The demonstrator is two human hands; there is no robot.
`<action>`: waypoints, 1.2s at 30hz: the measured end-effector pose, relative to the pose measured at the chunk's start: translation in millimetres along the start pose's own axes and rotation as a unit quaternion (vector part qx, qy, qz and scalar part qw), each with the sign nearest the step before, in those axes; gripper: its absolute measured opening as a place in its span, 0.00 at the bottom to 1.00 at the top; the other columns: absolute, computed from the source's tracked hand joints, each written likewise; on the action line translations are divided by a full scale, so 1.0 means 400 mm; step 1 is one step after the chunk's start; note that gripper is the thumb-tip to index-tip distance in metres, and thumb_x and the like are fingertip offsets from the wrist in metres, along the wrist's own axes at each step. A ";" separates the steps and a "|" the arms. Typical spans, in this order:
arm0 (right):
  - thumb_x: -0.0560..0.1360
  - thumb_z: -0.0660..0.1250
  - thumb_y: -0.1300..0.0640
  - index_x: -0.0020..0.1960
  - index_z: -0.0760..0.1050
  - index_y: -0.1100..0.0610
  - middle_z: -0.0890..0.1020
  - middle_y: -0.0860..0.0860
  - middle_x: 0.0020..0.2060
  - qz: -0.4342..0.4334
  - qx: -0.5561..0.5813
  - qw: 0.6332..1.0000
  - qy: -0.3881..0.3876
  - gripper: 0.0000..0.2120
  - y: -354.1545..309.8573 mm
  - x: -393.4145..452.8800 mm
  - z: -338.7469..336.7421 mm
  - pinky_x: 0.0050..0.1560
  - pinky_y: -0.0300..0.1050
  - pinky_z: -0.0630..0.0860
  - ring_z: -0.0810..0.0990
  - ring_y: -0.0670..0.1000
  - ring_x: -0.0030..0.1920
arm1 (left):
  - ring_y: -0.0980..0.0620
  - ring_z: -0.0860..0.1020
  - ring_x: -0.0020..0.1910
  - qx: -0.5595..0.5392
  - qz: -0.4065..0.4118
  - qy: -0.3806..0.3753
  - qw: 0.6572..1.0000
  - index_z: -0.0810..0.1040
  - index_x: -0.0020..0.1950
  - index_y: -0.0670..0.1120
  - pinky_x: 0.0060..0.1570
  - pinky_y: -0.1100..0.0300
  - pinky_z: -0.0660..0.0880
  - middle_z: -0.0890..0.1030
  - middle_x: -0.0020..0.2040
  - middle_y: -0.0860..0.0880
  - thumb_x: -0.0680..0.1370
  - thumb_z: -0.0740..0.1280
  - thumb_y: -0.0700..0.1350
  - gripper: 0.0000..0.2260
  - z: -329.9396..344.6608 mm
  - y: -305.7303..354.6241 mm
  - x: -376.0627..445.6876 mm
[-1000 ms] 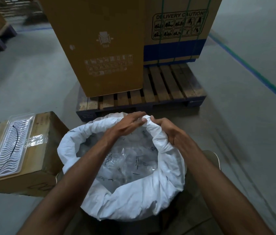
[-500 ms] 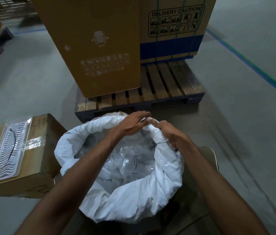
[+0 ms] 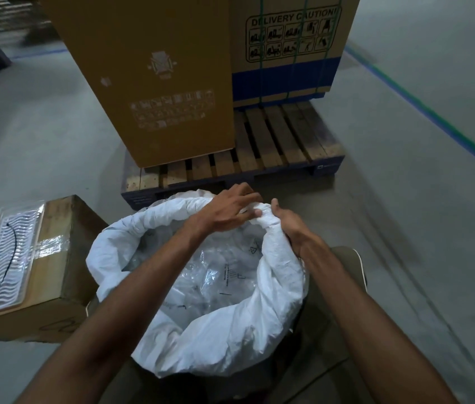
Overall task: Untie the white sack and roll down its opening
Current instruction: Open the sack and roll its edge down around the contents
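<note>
One small cardboard box [image 3: 55, 275] stands at far left on the floor, carrying one clear plastic tray [image 3: 4, 258] with wavy ribs and a black strand on its top face. One white sack [image 3: 224, 339], just right of that box and between the person's knees, stands open, its rim rolled down into a thick collar; clear plastic bags [image 3: 201, 275], too many and too crumpled to count, fill it. Two bare hands meet at the far side of the rim: the left hand [image 3: 224, 212] reaches across the opening, fingers curled over the rolled edge and thumb against the cloth, gripping it; the right hand [image 3: 287, 225], just beside and nearly touching, clasps the rim from outside, thumb on top and fingers wrapped under the roll. One wooden pallet [image 3: 274, 147] lies beyond the sack, bearing two tall cartons: one plain brown carton [image 3: 148, 77] at left and one strapped carton [image 3: 291, 48] at right, printed "DELIVERY CAUTION" above a blue band. One blue-green floor line [image 3: 434, 112] runs diagonally at far right.
</note>
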State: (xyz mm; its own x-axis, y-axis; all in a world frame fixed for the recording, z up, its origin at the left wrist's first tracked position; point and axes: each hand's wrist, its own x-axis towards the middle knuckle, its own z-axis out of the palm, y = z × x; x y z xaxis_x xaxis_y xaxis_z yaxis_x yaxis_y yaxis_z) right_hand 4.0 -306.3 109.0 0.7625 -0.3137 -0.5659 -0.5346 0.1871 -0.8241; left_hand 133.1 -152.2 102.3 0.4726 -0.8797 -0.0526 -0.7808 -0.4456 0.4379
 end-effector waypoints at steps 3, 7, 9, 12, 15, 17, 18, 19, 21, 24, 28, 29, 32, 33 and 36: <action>0.79 0.52 0.27 0.51 0.83 0.51 0.86 0.55 0.50 0.025 -0.054 0.998 -0.006 0.33 0.003 -0.006 0.009 0.59 0.52 0.81 0.85 0.53 0.49 | 0.54 0.73 0.47 0.005 0.005 0.055 0.998 0.81 0.53 0.48 0.45 0.55 0.65 0.76 0.48 0.54 0.85 0.59 0.56 0.15 0.025 0.016 0.007; 0.79 0.56 0.29 0.59 0.77 0.60 0.81 0.59 0.56 -0.093 -0.330 0.930 0.133 0.34 0.006 -0.056 0.017 0.56 0.51 0.75 0.80 0.61 0.57 | 0.52 0.79 0.41 0.013 -0.139 0.064 0.988 0.87 0.51 0.48 0.43 0.54 0.77 0.86 0.47 0.49 0.79 0.58 0.59 0.22 0.019 0.032 0.044; 0.82 0.59 0.36 0.60 0.77 0.64 0.82 0.61 0.56 -0.139 -0.348 0.911 0.171 0.30 0.023 -0.059 0.006 0.52 0.50 0.72 0.80 0.63 0.57 | 0.48 0.81 0.44 0.009 -0.161 0.046 0.986 0.87 0.55 0.50 0.49 0.49 0.80 0.87 0.50 0.49 0.78 0.58 0.62 0.24 0.003 0.032 0.054; 0.84 0.62 0.43 0.54 0.83 0.62 0.86 0.58 0.48 -0.126 -0.192 0.965 0.125 0.23 0.028 -0.026 -0.014 0.50 0.48 0.76 0.84 0.58 0.53 | 0.49 0.77 0.50 -0.006 -0.076 0.013 0.997 0.81 0.58 0.47 0.55 0.47 0.75 0.82 0.54 0.48 0.82 0.54 0.62 0.24 -0.009 0.038 0.054; 0.84 0.61 0.44 0.48 0.83 0.60 0.86 0.54 0.39 -0.037 -0.033 0.998 0.050 0.22 0.017 -0.019 -0.038 0.43 0.44 0.79 0.84 0.54 0.43 | 0.51 0.75 0.53 -0.033 0.021 0.016 0.999 0.78 0.62 0.47 0.52 0.52 0.70 0.79 0.56 0.49 0.84 0.55 0.61 0.21 -0.002 0.045 0.035; 0.84 0.59 0.41 0.53 0.83 0.61 0.87 0.56 0.42 -0.003 0.008 1.000 -0.001 0.25 0.026 -0.020 -0.047 0.40 0.42 0.80 0.85 0.53 0.42 | 0.52 0.74 0.46 -0.029 0.018 0.023 0.999 0.79 0.54 0.47 0.45 0.52 0.67 0.80 0.47 0.50 0.84 0.59 0.58 0.16 0.015 0.056 0.032; 0.84 0.57 0.39 0.55 0.83 0.60 0.87 0.56 0.43 0.003 0.009 1.000 -0.006 0.26 0.032 -0.017 -0.048 0.40 0.41 0.80 0.85 0.52 0.43 | 0.53 0.74 0.43 -0.019 0.006 0.037 0.999 0.79 0.48 0.48 0.43 0.53 0.66 0.79 0.41 0.51 0.83 0.60 0.57 0.15 0.024 0.062 0.037; 0.84 0.55 0.37 0.56 0.83 0.57 0.87 0.55 0.44 0.001 -0.018 1.000 0.008 0.27 0.032 -0.026 -0.045 0.40 0.40 0.80 0.85 0.51 0.44 | 0.53 0.74 0.40 -0.005 -0.013 0.054 0.998 0.80 0.45 0.48 0.42 0.54 0.67 0.79 0.38 0.51 0.80 0.61 0.57 0.16 0.030 0.071 0.045; 0.78 0.55 0.26 0.63 0.80 0.53 0.84 0.55 0.54 -0.021 -0.152 0.987 0.049 0.35 0.044 -0.042 -0.034 0.52 0.46 0.79 0.83 0.54 0.54 | 0.50 0.80 0.41 0.025 -0.078 0.066 0.994 0.86 0.47 0.49 0.43 0.53 0.74 0.85 0.43 0.50 0.76 0.62 0.58 0.17 0.030 0.083 0.067; 0.70 0.63 0.23 0.68 0.75 0.59 0.79 0.59 0.62 -0.054 -0.317 0.933 0.160 0.44 0.095 -0.074 -0.020 0.61 0.54 0.77 0.79 0.61 0.63 | 0.50 0.76 0.33 0.030 -0.163 0.060 0.984 0.86 0.39 0.47 0.34 0.59 0.69 0.84 0.36 0.49 0.74 0.64 0.59 0.18 0.039 0.081 0.095; 0.80 0.67 0.40 0.63 0.79 0.63 0.85 0.59 0.50 0.000 -0.083 0.982 0.168 0.27 0.112 -0.070 -0.027 0.48 0.51 0.82 0.84 0.59 0.50 | 0.49 0.72 0.38 0.008 -0.135 0.001 0.991 0.80 0.42 0.43 0.43 0.53 0.68 0.78 0.38 0.48 0.77 0.60 0.61 0.22 0.035 0.079 0.112; 0.81 0.66 0.43 0.62 0.79 0.64 0.85 0.58 0.46 0.019 0.002 0.987 0.160 0.24 0.109 -0.066 -0.036 0.42 0.49 0.81 0.85 0.57 0.45 | 0.49 0.71 0.45 0.040 -0.106 -0.013 0.994 0.79 0.50 0.44 0.50 0.50 0.67 0.77 0.45 0.48 0.79 0.57 0.64 0.25 0.030 0.077 0.107; 0.83 0.64 0.44 0.60 0.78 0.65 0.84 0.58 0.44 0.048 0.123 0.982 0.138 0.23 0.094 -0.071 -0.063 0.39 0.49 0.80 0.84 0.57 0.42 | 0.50 0.70 0.58 0.102 0.000 0.006 0.995 0.72 0.68 0.47 0.63 0.46 0.64 0.73 0.63 0.49 0.79 0.49 0.70 0.32 0.026 0.063 0.076; 0.84 0.62 0.46 0.58 0.79 0.65 0.84 0.58 0.45 0.053 0.166 0.978 0.112 0.21 0.096 -0.068 -0.066 0.41 0.50 0.79 0.83 0.57 0.43 | 0.51 0.71 0.61 0.097 0.027 0.014 0.995 0.71 0.71 0.49 0.66 0.47 0.64 0.73 0.66 0.50 0.80 0.50 0.69 0.31 0.032 0.055 0.068; 0.81 0.58 0.52 0.65 0.76 0.66 0.81 0.64 0.59 0.059 0.285 0.956 0.038 0.21 0.105 -0.071 -0.069 0.51 0.52 0.78 0.82 0.59 0.52 | 0.53 0.72 0.62 0.064 0.051 0.004 0.997 0.75 0.72 0.52 0.66 0.48 0.61 0.77 0.66 0.52 0.82 0.52 0.65 0.26 0.066 0.053 0.058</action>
State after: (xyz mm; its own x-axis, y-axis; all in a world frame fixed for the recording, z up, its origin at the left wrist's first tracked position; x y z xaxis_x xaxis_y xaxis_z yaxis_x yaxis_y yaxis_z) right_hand -50.2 -315.3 91.1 0.6691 -0.3226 -0.6695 -0.3131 0.6947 -0.6476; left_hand 116.8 -186.3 86.5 0.3918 -0.9200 -0.0056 -0.8705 -0.3726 0.3216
